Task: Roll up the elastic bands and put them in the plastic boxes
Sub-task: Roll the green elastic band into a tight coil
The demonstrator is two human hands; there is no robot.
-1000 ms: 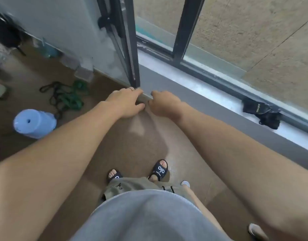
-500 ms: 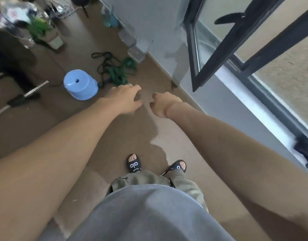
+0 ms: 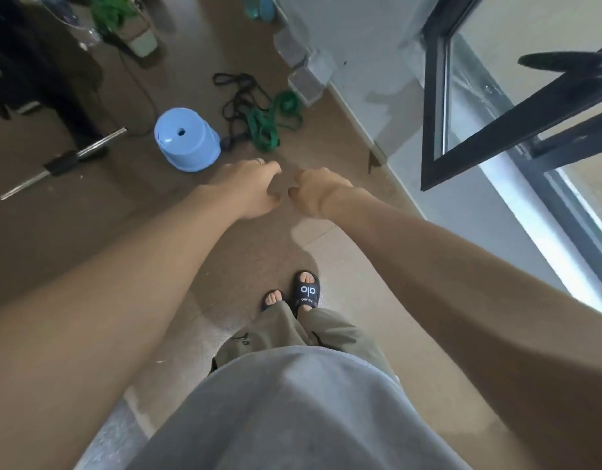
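Note:
A tangle of green elastic bands (image 3: 263,125) and black elastic bands (image 3: 237,96) lies on the brown floor by the wall, ahead of me. Clear plastic boxes (image 3: 308,82) stand against the wall just behind the bands. My left hand (image 3: 248,188), with a ring on one finger, hovers in front of me with loosely bent fingers and holds nothing. Close beside it, my right hand (image 3: 318,191) is curled into a loose fist, also empty. Both hands are well short of the bands.
An upturned blue plastic stool (image 3: 186,142) stands left of the bands. A barbell bar (image 3: 62,161) lies on the floor at the left. An open black-framed window (image 3: 469,106) juts into the room at the right. My sandalled feet (image 3: 306,293) are below.
My hands have let go of the window frame, and I have turned left away from the window. The bands and the blue stool now lie ahead of me.

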